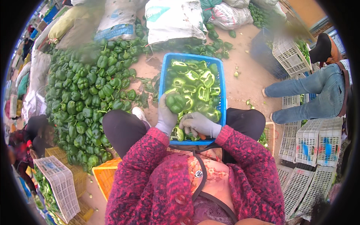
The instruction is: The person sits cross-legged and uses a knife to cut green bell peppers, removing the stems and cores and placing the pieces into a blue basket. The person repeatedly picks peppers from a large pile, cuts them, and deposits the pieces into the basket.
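A whole green bell pepper [175, 103] is held in my gloved left hand [166, 114], over the near left part of a blue plastic crate [224, 84]. The crate stands in front of me, between my knees, and holds many cut green pepper halves [207, 78] with their pale insides showing. My gloved right hand [197, 123] is just right of the pepper, above the crate's near end, with its fingers curled. A small orange thing [202, 136] shows below its palm, perhaps a tool's handle; the rest of it is hidden.
A large heap of whole green peppers [84, 95] lies at the left. Full woven sacks [174, 21] stand beyond the crate. An orange crate [105, 174] is near my left side. Stacked white crates [306, 140] and a person in jeans [306, 87] are at the right; another person [24, 143] is far left.
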Demonstrator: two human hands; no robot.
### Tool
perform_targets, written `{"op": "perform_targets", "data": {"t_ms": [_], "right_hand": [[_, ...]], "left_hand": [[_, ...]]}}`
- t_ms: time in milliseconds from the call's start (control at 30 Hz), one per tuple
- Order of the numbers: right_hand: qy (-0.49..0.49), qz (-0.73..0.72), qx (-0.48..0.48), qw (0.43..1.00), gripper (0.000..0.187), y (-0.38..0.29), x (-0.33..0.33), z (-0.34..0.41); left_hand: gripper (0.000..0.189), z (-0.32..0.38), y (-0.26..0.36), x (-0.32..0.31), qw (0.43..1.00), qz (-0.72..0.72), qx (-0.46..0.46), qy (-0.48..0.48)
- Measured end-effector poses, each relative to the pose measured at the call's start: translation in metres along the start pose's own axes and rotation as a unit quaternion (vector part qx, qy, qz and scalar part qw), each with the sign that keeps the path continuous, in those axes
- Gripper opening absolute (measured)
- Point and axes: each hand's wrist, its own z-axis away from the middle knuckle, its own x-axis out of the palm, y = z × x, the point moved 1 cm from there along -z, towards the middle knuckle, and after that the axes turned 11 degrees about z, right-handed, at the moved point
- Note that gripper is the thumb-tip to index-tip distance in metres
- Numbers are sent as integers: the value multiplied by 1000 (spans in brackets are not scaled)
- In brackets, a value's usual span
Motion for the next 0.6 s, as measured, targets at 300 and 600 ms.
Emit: {"op": "perform_targets", "data": {"t_ms": [300,600], "right_hand": [[30,-28,13,999,26,19,-7,-38],[99,93,100,986,30,26,-17,-49]], "left_hand": [[58,-6,2,17,996,-89,-20,-15],[66,0,-1,21,983,-155,-93,-11]]}}
